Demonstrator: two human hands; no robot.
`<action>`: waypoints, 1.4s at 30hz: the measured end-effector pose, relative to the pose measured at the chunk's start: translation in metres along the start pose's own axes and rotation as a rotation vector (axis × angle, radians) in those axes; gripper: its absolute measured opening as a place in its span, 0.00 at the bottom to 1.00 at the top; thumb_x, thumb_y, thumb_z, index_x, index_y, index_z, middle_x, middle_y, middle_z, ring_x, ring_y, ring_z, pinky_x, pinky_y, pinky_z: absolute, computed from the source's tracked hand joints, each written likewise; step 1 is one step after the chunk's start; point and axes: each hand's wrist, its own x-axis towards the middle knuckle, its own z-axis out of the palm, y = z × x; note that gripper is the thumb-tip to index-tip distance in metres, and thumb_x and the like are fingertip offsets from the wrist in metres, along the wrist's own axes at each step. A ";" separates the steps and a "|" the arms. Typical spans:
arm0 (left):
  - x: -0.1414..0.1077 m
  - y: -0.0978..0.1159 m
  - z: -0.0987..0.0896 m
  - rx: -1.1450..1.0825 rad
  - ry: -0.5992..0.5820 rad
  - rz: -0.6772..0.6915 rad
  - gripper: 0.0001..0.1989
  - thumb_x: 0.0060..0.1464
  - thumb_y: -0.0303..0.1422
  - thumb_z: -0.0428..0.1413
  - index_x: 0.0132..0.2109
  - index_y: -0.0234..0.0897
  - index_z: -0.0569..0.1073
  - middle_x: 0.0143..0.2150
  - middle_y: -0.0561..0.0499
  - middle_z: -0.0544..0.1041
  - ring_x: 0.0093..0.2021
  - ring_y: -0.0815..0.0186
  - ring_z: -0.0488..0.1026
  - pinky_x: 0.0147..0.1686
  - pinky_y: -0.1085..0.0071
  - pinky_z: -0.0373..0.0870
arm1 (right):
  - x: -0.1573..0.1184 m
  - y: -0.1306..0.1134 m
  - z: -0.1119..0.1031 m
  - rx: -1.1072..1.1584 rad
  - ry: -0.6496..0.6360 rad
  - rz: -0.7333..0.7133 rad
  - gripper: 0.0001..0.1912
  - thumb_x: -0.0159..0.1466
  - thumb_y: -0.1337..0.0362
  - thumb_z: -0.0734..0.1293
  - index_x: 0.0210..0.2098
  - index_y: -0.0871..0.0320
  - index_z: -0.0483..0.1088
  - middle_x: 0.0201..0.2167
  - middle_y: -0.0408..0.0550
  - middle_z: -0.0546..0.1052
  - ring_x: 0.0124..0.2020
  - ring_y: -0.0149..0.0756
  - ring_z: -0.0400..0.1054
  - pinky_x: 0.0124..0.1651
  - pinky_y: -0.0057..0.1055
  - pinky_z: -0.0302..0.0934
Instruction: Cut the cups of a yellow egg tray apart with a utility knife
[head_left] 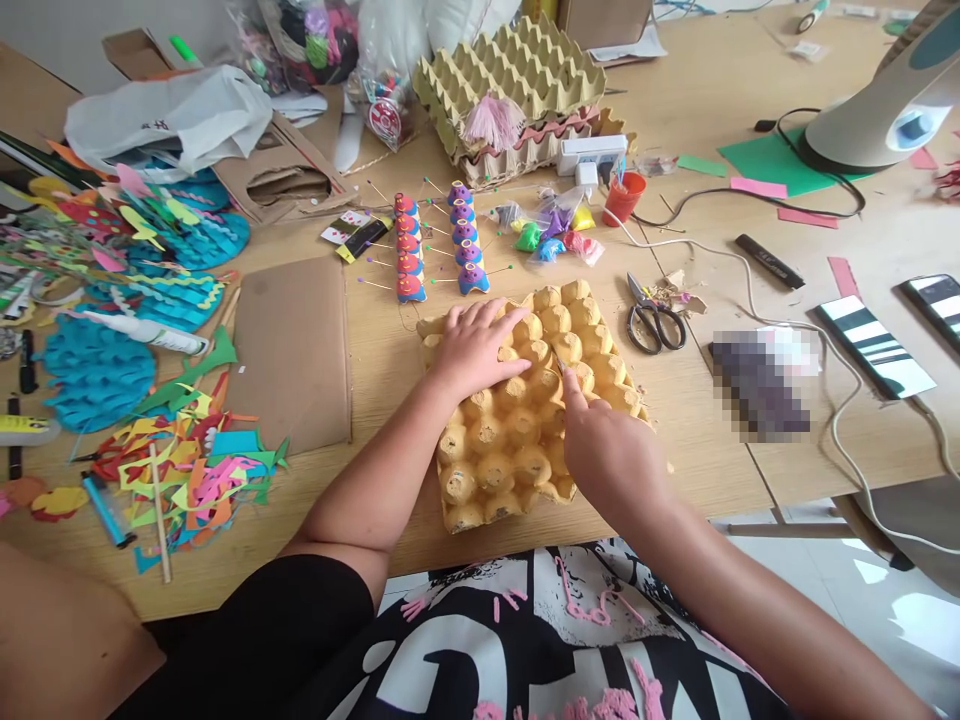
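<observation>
A yellow cardboard egg tray (pixel 487 435) lies bumps-up on the table in front of me. Spread across its upper left part is my left hand (pixel 480 345), fingers apart and pressing on the bumps. My right hand (pixel 611 450) is closed over the tray's right side, its index finger stretched forward. Just ahead of that fingertip shows the thin blade of a knife (pixel 559 362), touching the tray between two bumps; the handle is hidden inside my fist. Scissors (pixel 654 318) with black handles lie to the right of the tray.
Red and purple painted egg-carton caterpillars (pixel 407 250) stand behind the tray. Stacked egg trays (pixel 510 80) sit farther back. Left are a cardboard sheet (pixel 292 350), coloured paper scraps (pixel 191 460) and a blue tray piece (pixel 97 370). Right are a white cable (pixel 750 280), a phone (pixel 874 345) and a red cup (pixel 624 198).
</observation>
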 end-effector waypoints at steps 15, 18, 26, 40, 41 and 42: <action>0.001 -0.001 0.001 0.006 -0.011 -0.003 0.39 0.62 0.52 0.61 0.75 0.50 0.63 0.77 0.43 0.63 0.75 0.49 0.60 0.72 0.48 0.52 | 0.006 0.000 0.002 0.086 0.002 0.011 0.41 0.70 0.73 0.52 0.82 0.59 0.43 0.44 0.64 0.82 0.39 0.49 0.79 0.36 0.39 0.68; 0.001 -0.001 0.002 0.006 -0.008 0.000 0.39 0.62 0.52 0.61 0.75 0.51 0.63 0.77 0.44 0.63 0.75 0.49 0.60 0.72 0.48 0.51 | 0.003 0.001 0.002 0.091 -0.009 0.020 0.41 0.71 0.73 0.52 0.82 0.58 0.41 0.44 0.64 0.82 0.39 0.50 0.79 0.36 0.41 0.68; 0.001 -0.001 0.001 0.009 -0.013 -0.002 0.39 0.62 0.52 0.61 0.76 0.50 0.63 0.77 0.43 0.63 0.75 0.49 0.60 0.72 0.47 0.50 | 0.005 -0.004 -0.003 0.016 -0.050 0.004 0.45 0.67 0.76 0.54 0.82 0.61 0.40 0.43 0.62 0.82 0.37 0.45 0.79 0.32 0.36 0.67; 0.001 0.001 -0.002 -0.001 -0.020 -0.010 0.39 0.62 0.52 0.61 0.75 0.51 0.63 0.77 0.43 0.63 0.75 0.48 0.59 0.73 0.47 0.51 | 0.010 0.003 -0.006 0.014 -0.044 -0.010 0.45 0.67 0.76 0.54 0.82 0.60 0.41 0.41 0.61 0.82 0.35 0.43 0.77 0.30 0.34 0.62; 0.001 0.001 -0.002 0.000 -0.023 -0.010 0.39 0.62 0.52 0.61 0.75 0.51 0.63 0.77 0.44 0.62 0.75 0.48 0.59 0.73 0.47 0.51 | 0.010 0.006 -0.005 0.013 -0.044 -0.010 0.45 0.67 0.75 0.55 0.82 0.60 0.40 0.41 0.59 0.82 0.35 0.43 0.77 0.30 0.34 0.62; 0.001 0.001 -0.002 0.001 -0.024 -0.008 0.39 0.62 0.52 0.61 0.75 0.51 0.63 0.77 0.44 0.63 0.75 0.48 0.59 0.73 0.47 0.51 | 0.009 0.008 -0.005 0.012 -0.047 -0.007 0.45 0.68 0.75 0.55 0.82 0.59 0.40 0.40 0.58 0.82 0.35 0.43 0.77 0.30 0.34 0.61</action>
